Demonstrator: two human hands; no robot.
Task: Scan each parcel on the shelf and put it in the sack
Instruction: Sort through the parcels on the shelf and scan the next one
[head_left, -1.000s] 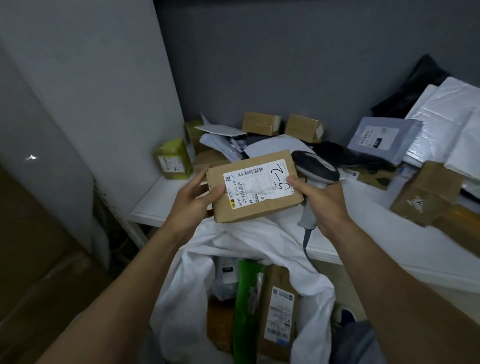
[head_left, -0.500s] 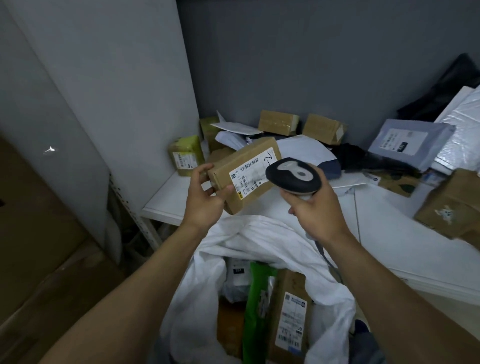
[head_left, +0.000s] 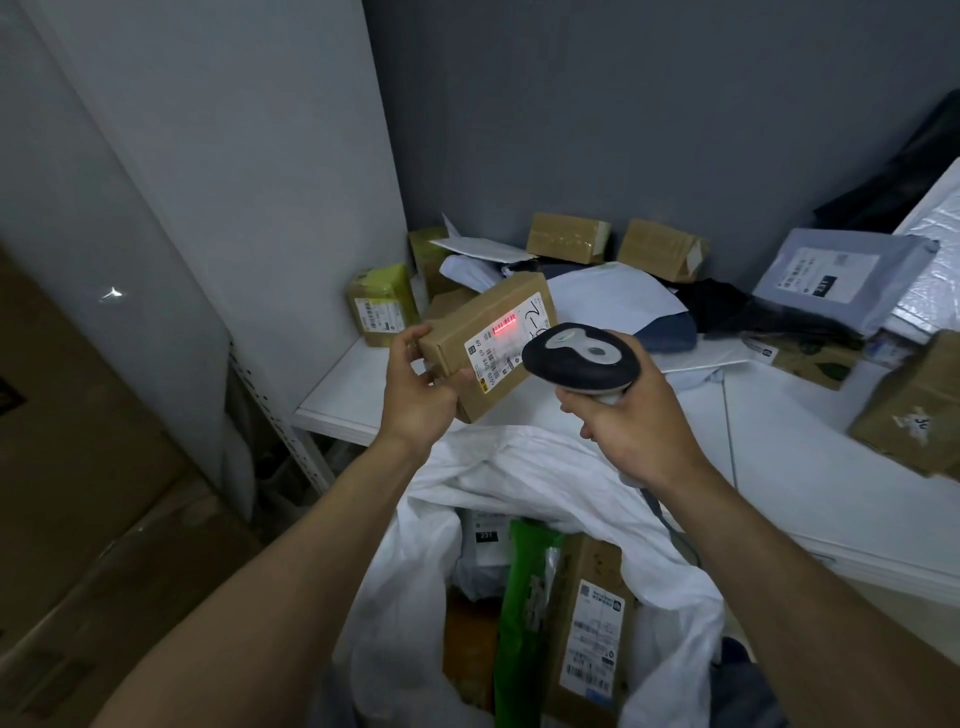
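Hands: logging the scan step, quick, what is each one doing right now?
Left hand: closed on the cardboard parcel, label lit red by the scan beam.
Right hand: closed on the handheld barcode scanner, aimed at that label.

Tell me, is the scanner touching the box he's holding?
Apart. In the head view the scanner sits in front of the box, but its red beam lands on the label, so a gap separates them.

Parcel (head_left: 485, 345) is plain matt brown cardboard with a smooth white paper label. Scanner (head_left: 579, 358) looks like matt black and grey plastic. Sack (head_left: 426, 551) is white woven plastic, slightly shiny and crinkly. Shelf (head_left: 779, 431) is smooth white laminate.
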